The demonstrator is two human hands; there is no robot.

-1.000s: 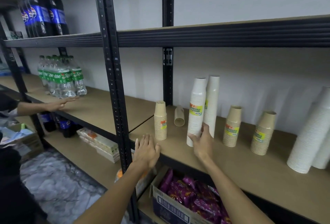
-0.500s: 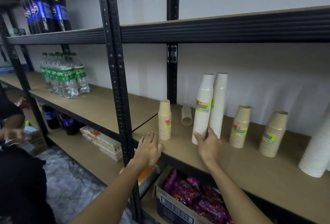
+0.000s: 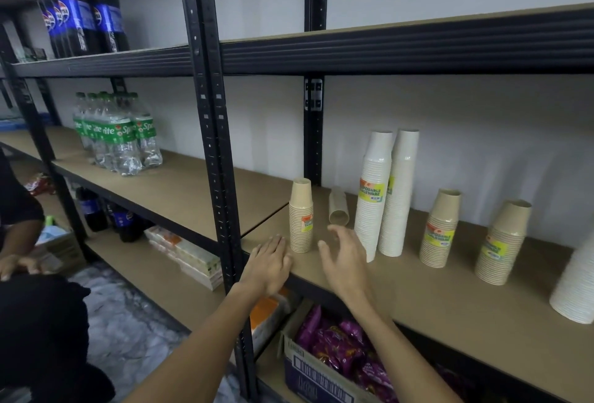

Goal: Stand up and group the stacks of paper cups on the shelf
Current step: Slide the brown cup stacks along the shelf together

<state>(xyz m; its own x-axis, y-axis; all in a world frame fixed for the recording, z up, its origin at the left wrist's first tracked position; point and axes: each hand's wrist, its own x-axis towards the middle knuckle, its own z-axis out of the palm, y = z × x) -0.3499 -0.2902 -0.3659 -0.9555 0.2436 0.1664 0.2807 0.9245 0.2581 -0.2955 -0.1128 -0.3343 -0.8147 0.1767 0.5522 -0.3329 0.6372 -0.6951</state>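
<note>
Paper cup stacks [image 3: 442, 227] | upright along shelf [image 3: 418, 299], one lying stack [image 3: 338, 205] at back | likely light, crushable, tippy: hold low round the sides | right grip [image 3: 344, 254] wide, empty, beside tall white stack [image 3: 373, 193] | left grip [image 3: 268, 261] flat on shelf edge

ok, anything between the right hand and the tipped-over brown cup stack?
Nothing visible. The right hand hovers just in front of the lying brown stack; the upright brown stack and tall white stack flank the gap without blocking it.
</note>
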